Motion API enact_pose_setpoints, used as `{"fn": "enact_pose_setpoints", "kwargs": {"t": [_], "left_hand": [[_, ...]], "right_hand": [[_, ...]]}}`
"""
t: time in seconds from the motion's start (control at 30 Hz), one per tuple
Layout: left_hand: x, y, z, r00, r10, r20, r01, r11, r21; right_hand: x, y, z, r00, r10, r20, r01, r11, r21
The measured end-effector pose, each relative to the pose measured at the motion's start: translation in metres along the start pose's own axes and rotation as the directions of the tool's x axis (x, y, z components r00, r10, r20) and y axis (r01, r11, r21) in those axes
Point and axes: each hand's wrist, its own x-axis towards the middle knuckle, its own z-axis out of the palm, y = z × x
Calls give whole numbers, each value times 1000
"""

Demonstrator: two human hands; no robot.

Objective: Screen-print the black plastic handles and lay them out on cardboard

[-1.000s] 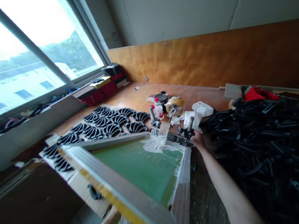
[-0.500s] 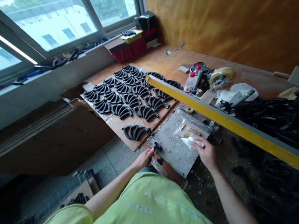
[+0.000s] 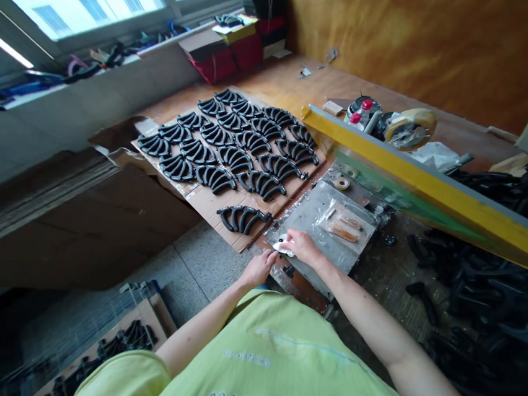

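My left hand (image 3: 257,269) is closed near the front edge of the grey work plate (image 3: 309,218), pinching a small black part that is now mostly hidden by the hands. My right hand (image 3: 304,248) has come right beside it, its fingers wrapped round a small white thing with a tapered end (image 3: 282,246). That white end meets or nearly meets the black part; contact cannot be made out. To the left, a fan-shaped black piece (image 3: 243,218) lies alone on the cardboard sheet (image 3: 237,241), in front of rows of similar pieces (image 3: 232,139).
A yellow-edged bar (image 3: 414,184) crosses above the bench at right. Behind it stand red-capped bottles (image 3: 360,113) and a tape roll (image 3: 411,128). Wooden sticks (image 3: 345,231) lie on the plate. Black parts (image 3: 491,307) are heaped at right; red boxes (image 3: 225,60) stand near the window.
My right hand has moved left across the plate, carrying the white thing to my left hand. My left hand stays near the plate's front edge. The view has tipped downward.
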Motion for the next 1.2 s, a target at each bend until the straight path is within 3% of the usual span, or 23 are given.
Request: {"fn": "enact_pose_setpoints", "kwargs": {"t": [0.23,0.37,0.43,0.53,0.67,0.8,0.87,0.93,1.03,1.1,1.2], "left_hand": [[1,-3,0,1000,-10,21,10,1000,4],[1,-3,-2,999,-12,48,13,1000,-28],[0,-3,-2,996,-23,81,29,997,-72],[-4,1,-1,988,-46,145,77,974,-213],[-15,19,-3,967,-48,249,164,869,-466],[-22,42,-3,942,25,334,176,812,-557],[-21,50,0,941,50,333,154,815,-559],[-19,56,5,946,55,320,140,821,-554],[-18,64,11,956,41,289,133,820,-557],[-18,67,13,962,65,265,106,806,-582],[-19,68,17,969,107,224,49,802,-596]], "right_hand": [[-34,20,-17,998,13,55,-10,998,-56],[-42,27,-32,995,42,-91,-19,969,248],[-40,27,-35,983,123,-138,-40,871,489],[-35,22,-31,958,236,-160,-30,643,765],[-34,7,-21,891,392,-230,35,446,895],[-36,-13,-17,852,470,-230,82,315,946],[-38,-21,-14,850,463,-251,96,333,938],[-39,-26,-9,857,437,-273,75,418,905],[-43,-30,-1,826,377,-418,51,689,723],[-45,-31,2,794,328,-511,27,821,570],[-48,-32,3,811,304,-500,3,852,523]]}}
